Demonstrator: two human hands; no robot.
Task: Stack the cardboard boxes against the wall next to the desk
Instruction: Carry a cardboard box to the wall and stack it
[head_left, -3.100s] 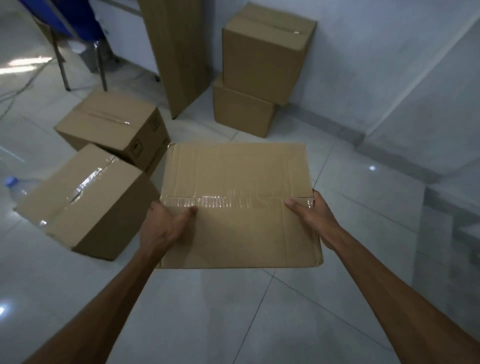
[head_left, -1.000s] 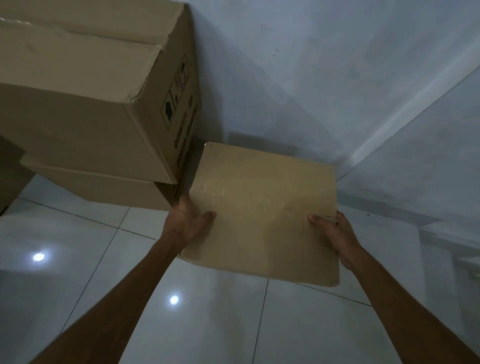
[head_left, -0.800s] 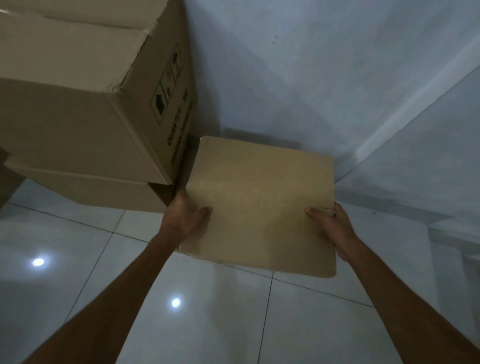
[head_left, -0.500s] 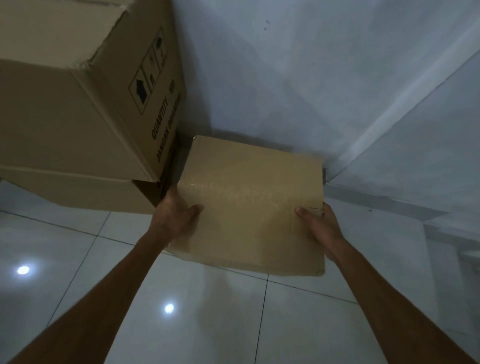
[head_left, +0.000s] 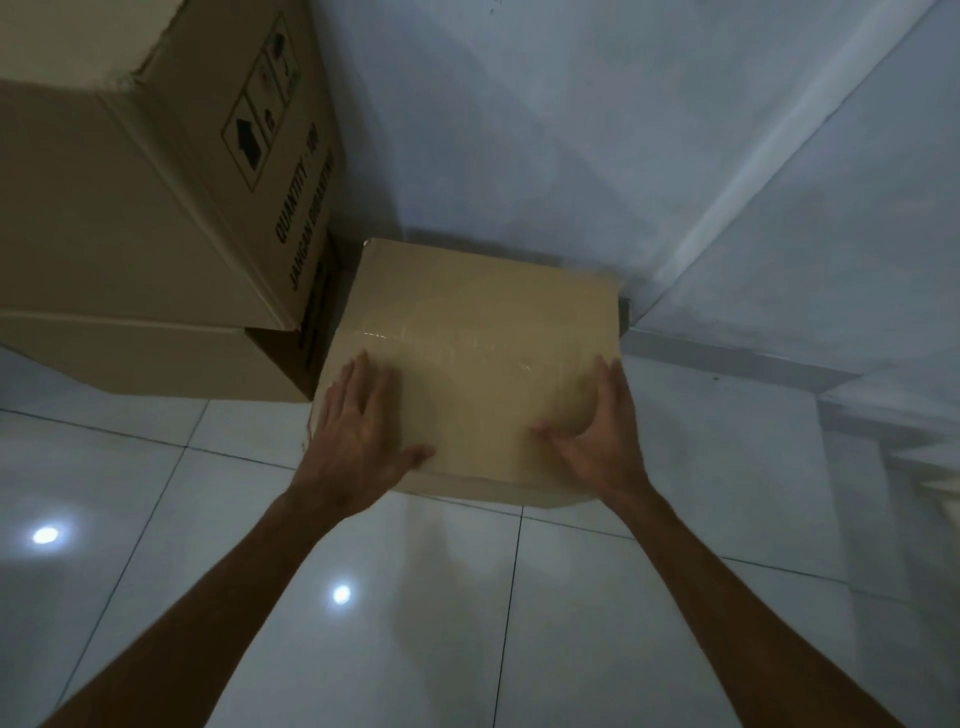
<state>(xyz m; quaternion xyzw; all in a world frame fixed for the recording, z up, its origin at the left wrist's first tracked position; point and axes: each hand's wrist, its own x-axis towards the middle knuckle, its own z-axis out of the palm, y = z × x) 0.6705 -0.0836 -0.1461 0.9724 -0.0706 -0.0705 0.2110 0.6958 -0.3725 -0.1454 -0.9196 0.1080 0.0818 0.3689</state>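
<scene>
A plain cardboard box (head_left: 483, 332) with a taped seam sits on the floor, its far side against the white wall (head_left: 545, 130). My left hand (head_left: 358, 436) lies flat on its top near the left edge, fingers straight. My right hand (head_left: 597, 436) rests on the top near the right edge, fingers spread and slightly bent. Just left of it stands a stack of two boxes: an upper box (head_left: 156, 171) with printed arrows and text, on a lower box (head_left: 171, 358).
The room corner (head_left: 628, 312) is right behind the box's right side, and a second wall (head_left: 831, 234) runs off to the right. Glossy white floor tiles (head_left: 467, 623) with light reflections lie in front.
The box came down from my grip at its sides to the floor beside the stack. Both hands moved from the sides onto its top.
</scene>
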